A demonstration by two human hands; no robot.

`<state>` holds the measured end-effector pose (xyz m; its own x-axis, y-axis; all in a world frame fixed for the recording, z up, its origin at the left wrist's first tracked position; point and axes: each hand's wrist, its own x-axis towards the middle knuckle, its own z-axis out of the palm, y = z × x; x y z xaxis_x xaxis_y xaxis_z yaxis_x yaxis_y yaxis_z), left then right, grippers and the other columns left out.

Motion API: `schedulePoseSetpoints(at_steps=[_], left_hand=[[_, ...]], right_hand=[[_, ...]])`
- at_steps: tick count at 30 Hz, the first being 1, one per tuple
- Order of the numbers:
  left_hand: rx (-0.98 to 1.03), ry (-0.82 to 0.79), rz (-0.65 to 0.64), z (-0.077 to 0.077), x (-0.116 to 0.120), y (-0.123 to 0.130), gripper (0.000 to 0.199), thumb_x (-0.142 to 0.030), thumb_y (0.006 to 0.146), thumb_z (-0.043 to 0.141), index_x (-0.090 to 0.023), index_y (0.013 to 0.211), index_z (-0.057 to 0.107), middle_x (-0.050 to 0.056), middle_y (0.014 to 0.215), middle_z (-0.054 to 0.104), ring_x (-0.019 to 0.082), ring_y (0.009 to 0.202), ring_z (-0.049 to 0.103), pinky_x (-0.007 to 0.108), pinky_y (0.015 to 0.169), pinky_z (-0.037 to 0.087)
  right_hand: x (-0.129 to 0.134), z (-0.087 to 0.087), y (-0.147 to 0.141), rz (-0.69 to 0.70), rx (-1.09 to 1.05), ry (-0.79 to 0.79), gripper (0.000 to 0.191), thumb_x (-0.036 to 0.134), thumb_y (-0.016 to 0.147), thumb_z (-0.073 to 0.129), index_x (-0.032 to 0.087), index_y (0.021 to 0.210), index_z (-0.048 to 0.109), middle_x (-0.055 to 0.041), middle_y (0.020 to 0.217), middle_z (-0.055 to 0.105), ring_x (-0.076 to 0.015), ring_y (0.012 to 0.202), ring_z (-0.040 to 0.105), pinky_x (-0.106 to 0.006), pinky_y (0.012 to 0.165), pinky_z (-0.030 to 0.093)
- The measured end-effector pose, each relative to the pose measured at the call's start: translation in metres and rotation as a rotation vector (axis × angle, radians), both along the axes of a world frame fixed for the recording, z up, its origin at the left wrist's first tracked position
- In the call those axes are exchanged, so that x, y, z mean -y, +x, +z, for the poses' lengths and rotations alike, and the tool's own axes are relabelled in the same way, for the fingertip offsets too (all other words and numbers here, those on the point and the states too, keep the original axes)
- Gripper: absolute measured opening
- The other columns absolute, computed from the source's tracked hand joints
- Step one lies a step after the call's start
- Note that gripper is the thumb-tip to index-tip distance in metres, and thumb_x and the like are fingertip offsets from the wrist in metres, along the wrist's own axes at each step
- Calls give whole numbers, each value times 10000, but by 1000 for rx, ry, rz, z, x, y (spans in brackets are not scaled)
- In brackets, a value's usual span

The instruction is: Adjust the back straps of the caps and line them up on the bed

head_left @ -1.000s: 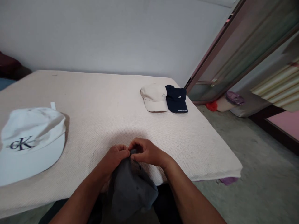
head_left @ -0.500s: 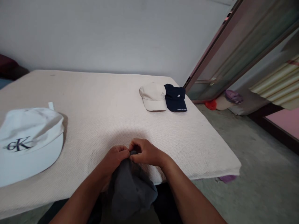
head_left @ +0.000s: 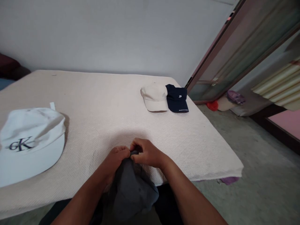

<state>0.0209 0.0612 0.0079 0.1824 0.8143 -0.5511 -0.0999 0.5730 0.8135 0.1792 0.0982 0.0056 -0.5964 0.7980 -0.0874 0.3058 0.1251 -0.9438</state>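
Note:
A dark grey cap (head_left: 132,190) hangs at the near edge of the cloth-covered surface, over my lap. My left hand (head_left: 118,156) pinches the cap's top edge, thumb pressed against the fingers. Right beside it, my right hand (head_left: 145,153) grips the same edge between thumb and curled fingers, and the two hands almost touch. What exactly the fingertips work on, perhaps a strap at the cap's back, is too small and partly hidden. To the left lies a white cap (head_left: 35,137) with black "CK" letters, its brim toward me.
At the far right of the cream bedspread (head_left: 98,100) a beige cap (head_left: 154,97) lies against a navy cap (head_left: 177,98). A pale wall rises behind. Beyond the right edge are a concrete floor (head_left: 253,156), a glazed door and a purple-and-red bundle.
The view has shifted very slightly, so everything sits a little farther right. Both hands stay on the grey cap's edge with hardly any finger movement.

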Motion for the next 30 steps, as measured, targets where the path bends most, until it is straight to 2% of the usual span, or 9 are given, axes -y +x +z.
schedulePoseSetpoints(at_steps=[7, 17, 22, 30], left_hand=[[25, -9, 13, 1, -1, -1, 53, -202, 639, 557, -153, 619, 559, -38, 511, 477, 86, 427, 398, 216, 426, 298], [-31, -33, 8, 2, -4, -8, 138, -266, 662, 637, -146, 651, 569, -39, 520, 492, 77, 441, 393, 213, 445, 286], [97, -56, -1, 2, -5, -9, 148, -273, 675, 648, -135, 673, 595, -18, 547, 533, 87, 467, 432, 222, 475, 324], [75, -34, -35, -1, -6, -8, 105, -231, 679, 607, -139, 633, 586, -29, 527, 517, 82, 453, 406, 220, 466, 310]], right_hand=[[2, 2, -2, -4, -32, 26, 217, 99, 652, 573, 188, 849, 586, 6, 794, 593, -120, 718, 518, -237, 658, 411], [0, 0, 0, -19, -13, 61, 197, 121, 684, 586, 181, 870, 609, -10, 825, 614, -125, 747, 531, -246, 671, 411], [1, 0, 1, -27, -33, 68, 191, 112, 679, 596, 189, 854, 609, 3, 802, 608, -119, 729, 525, -240, 662, 406], [1, 1, 3, -24, -46, 81, 217, 93, 676, 597, 189, 869, 615, 5, 820, 609, -114, 742, 531, -232, 678, 411]])
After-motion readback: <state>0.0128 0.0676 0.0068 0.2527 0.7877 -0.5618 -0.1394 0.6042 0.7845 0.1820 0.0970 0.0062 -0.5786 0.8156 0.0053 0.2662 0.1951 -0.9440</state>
